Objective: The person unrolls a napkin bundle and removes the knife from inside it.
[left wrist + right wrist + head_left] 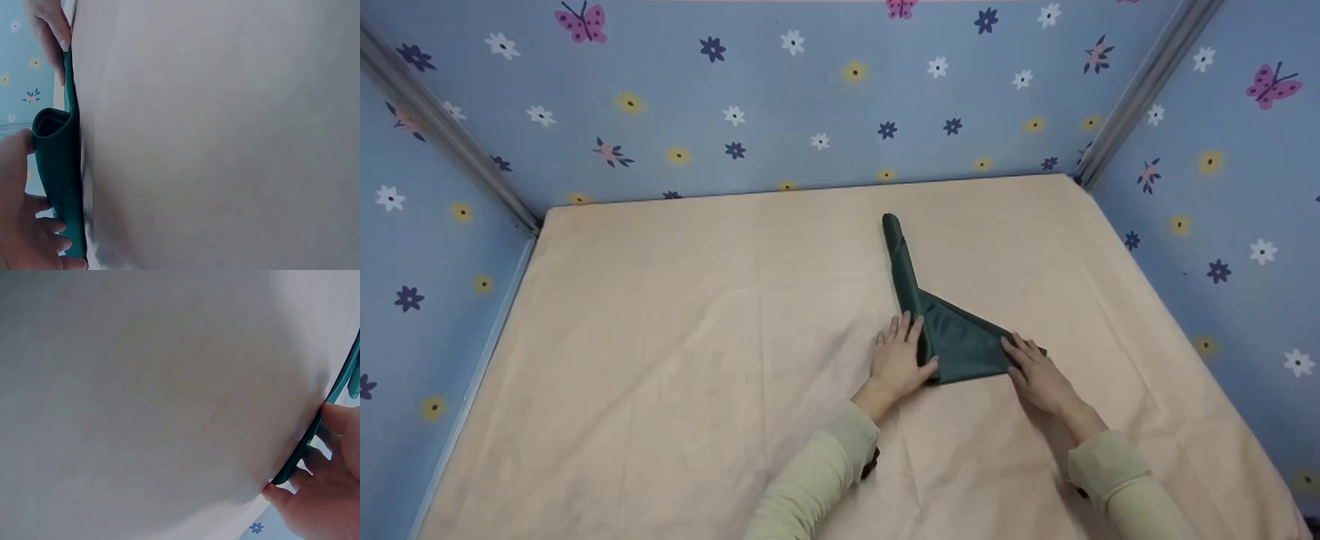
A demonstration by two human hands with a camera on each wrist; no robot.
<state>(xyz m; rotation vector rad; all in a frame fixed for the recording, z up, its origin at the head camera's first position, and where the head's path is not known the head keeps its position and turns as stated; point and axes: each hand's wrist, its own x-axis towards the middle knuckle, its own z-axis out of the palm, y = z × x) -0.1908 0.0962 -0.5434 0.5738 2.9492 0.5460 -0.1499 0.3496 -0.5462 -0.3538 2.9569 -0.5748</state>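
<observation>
A dark green cloth (964,341) lies on the bed-like surface, part of it rolled into a tube and the rest a flat, folded triangle. My left hand (896,364) rests over the lower part of the roll (901,262), fingers extended along it and thumb near its near end. In the left wrist view, the hollow end of the roll (53,122) faces the camera, with the left hand (25,208) against its side. At the triangle's right corner, my right hand (1042,379) presses down with outstretched fingers. The right wrist view shows that hand (320,478) along the cloth's edge (337,385).
A beige cover (660,337) with soft creases spreads under the cloth. Blue panels (780,90) patterned with flowers and butterflies stand at the back and both sides, joined by grey corner posts (1147,82).
</observation>
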